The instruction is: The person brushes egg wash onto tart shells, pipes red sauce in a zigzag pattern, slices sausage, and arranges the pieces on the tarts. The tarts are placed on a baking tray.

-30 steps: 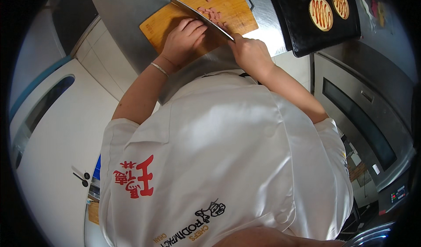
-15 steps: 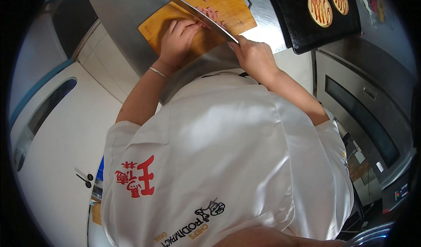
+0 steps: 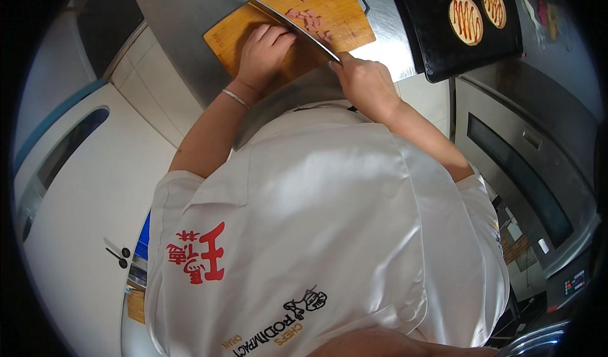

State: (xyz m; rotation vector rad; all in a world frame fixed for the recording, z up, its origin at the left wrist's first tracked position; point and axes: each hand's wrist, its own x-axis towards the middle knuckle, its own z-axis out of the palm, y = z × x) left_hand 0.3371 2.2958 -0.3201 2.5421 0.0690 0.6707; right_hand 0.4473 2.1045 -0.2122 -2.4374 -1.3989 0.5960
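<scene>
Knife (image 3: pixel 288 24) in the head view: While its handle end sits in the right hand (image 3: pixel 367 84), the blade slants across the cutting board (image 3: pixel 351 21) from far left to near right.
Right hand: closed around the handle just beside the board's near right edge, knuckles uppermost.
Left hand (image 3: pixel 263 53): over the board, left of the blade, fingers close together and bent; the surface under them is hidden, so I cannot tell whether they pinch anything.
Pink pieces (image 3: pixel 310 21): small cut bits loosely gathered on the board, right of the blade, with one bit apart toward the far side.
Change: half a second ago the left fingers reach flatter toward the blade, with a little pink at their tips; now they look more tucked, and no pink shows on their side.
Meaning: the cutting appears to be under way, the left hand seemingly resetting its hold; this is a judgement.
Bench (image 3: pixel 180 15): grey metal, carrying the board.
Black tray (image 3: pixel 443 59): right of the board, with two round bases (image 3: pixel 465 20) striped in red sauce.
</scene>
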